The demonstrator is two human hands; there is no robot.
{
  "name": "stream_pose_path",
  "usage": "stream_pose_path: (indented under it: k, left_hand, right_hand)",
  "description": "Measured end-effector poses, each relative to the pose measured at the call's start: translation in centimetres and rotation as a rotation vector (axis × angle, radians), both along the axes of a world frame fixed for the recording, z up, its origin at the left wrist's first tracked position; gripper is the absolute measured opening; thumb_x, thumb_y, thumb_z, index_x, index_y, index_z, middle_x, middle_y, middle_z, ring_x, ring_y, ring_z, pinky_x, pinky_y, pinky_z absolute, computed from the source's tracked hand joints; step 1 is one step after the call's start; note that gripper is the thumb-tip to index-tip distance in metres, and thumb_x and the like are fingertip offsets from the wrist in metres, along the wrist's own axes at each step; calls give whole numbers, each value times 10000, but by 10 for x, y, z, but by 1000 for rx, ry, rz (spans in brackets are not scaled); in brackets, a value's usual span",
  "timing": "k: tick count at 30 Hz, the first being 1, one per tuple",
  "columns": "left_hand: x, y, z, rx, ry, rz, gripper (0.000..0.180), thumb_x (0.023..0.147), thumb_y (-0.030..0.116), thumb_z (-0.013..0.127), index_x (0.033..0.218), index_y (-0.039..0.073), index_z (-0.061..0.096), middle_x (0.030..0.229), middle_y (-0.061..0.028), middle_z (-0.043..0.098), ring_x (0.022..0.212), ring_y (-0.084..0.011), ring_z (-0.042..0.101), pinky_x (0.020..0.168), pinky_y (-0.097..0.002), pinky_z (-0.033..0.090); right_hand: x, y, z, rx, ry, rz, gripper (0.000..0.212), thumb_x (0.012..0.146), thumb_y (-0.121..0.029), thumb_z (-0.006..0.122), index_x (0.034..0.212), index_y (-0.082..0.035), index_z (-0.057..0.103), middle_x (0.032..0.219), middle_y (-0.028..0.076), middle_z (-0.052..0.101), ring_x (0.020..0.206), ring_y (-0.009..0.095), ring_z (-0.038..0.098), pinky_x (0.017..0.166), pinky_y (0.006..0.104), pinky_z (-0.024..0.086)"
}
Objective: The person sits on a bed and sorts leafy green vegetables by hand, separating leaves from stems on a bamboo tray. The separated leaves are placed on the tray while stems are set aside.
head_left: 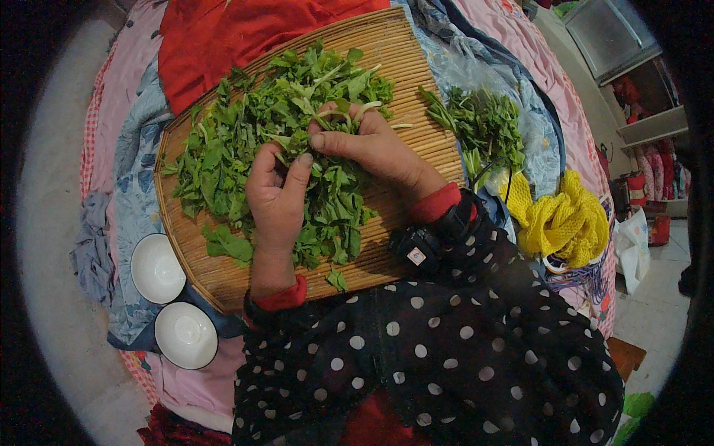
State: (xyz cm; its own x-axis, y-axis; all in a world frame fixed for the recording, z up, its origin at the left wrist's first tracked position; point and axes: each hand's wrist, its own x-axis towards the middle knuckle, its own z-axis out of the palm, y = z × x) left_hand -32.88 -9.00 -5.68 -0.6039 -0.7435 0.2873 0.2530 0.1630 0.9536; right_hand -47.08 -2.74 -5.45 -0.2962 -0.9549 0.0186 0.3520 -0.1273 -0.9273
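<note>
A heap of loose leafy greens (223, 167) covers much of a woven bamboo tray (405, 56). Above the middle of the heap my two hands meet at a few leaves with pale stems. My right hand (383, 152) is closed on the leafy greens, its thumb pressed over a leaf and pale stems showing past its fingers. My left hand (277, 195) pinches a green leaf between thumb and fingers, just left of the right hand. Part of what lies between the fingertips is hidden.
Right of the tray, another bunch of greens (491, 130) lies by a clear plastic bag (483, 63). A yellow knitted cloth (569, 223) sits lower right. Two white bowls (158, 267) stand at the left. Red cloth (223, 44) lies at the far edge.
</note>
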Motion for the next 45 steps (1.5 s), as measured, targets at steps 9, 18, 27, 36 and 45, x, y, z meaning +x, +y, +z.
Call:
stream_pose_path:
  k: [9, 18, 27, 36, 45]
  left_hand:
    - [0, 0, 0, 26, -2, -3, 157, 858, 44, 552, 1001, -2, 509, 875, 13, 544, 753, -38, 476, 657, -184, 399]
    - [-1, 0, -1, 35, 1, 3, 168, 858, 46, 553, 1012, -4, 508, 897, 3, 553, 779, -44, 489, 677, -187, 404]
    - [-1, 0, -1, 16, 6, -1, 166, 855, 42, 555, 1008, -5, 513, 907, -5, 560, 795, -52, 496, 702, -193, 403]
    - [0, -1, 0, 24, -4, -8, 153, 855, 42, 553, 997, -1, 514, 898, -3, 556, 789, -50, 493, 692, -193, 406]
    - [-1, 0, 0, -3, -4, 4, 150, 857, 45, 554, 995, 1, 512, 898, 2, 554, 786, -49, 490, 690, -195, 406]
  right_hand:
    - [0, 0, 0, 6, -29, 10, 341, 752, -60, 676, 1049, -51, 511, 950, 18, 580, 880, 108, 545, 782, 236, 444]
    - [0, 1, 2, 26, -8, 20, 345, 756, -65, 673, 1060, -47, 511, 949, 16, 580, 880, 103, 544, 784, 232, 445]
    - [-1, 0, 1, -13, 22, 19, 345, 758, -76, 675, 1061, -45, 512, 943, 11, 579, 874, 98, 542, 776, 227, 442]
    - [0, 0, 0, 12, -7, 8, 348, 749, -77, 683, 1053, -50, 517, 942, 14, 582, 877, 103, 541, 783, 233, 438]
    - [0, 1, 2, 16, 12, 14, 356, 741, -77, 690, 1050, -54, 515, 944, 14, 581, 870, 107, 545, 779, 236, 442]
